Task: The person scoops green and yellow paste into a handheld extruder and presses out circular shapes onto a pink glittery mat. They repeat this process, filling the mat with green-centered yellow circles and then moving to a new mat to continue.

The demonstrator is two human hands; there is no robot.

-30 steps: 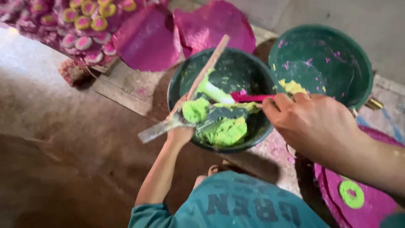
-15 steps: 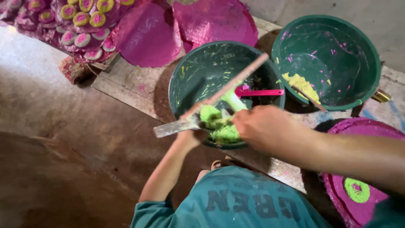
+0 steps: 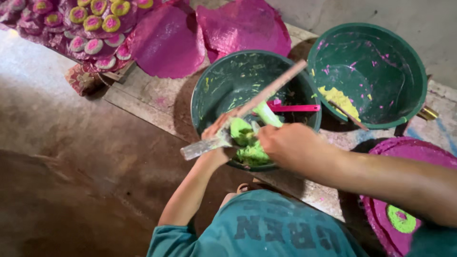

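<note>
A dark green bowl (image 3: 214, 81) holds a lump of light green dough (image 3: 243, 131) at its near rim. My left hand (image 3: 215, 138) grips a flat metal scraper (image 3: 196, 148) at that rim, with dough heaped on the blade. A long wooden stick (image 3: 276, 85) leans from the left hand across the bowl. My right hand (image 3: 288, 145) comes in from the right, its fingers curled over the dough and pressing it. A pink spatula (image 3: 296, 108) lies inside the bowl behind the dough.
A second green bowl (image 3: 381, 66) with yellow paste (image 3: 339, 99) stands at the right. Round pink mats (image 3: 166, 43) lie behind the bowls, beside several pink, yellow and green discs (image 3: 95, 24). A pink mat with a green ring (image 3: 401, 220) is at lower right.
My right hand has moved left from the bowl's right rim onto the green dough. The left hand has kept the scraper at the near rim.
</note>
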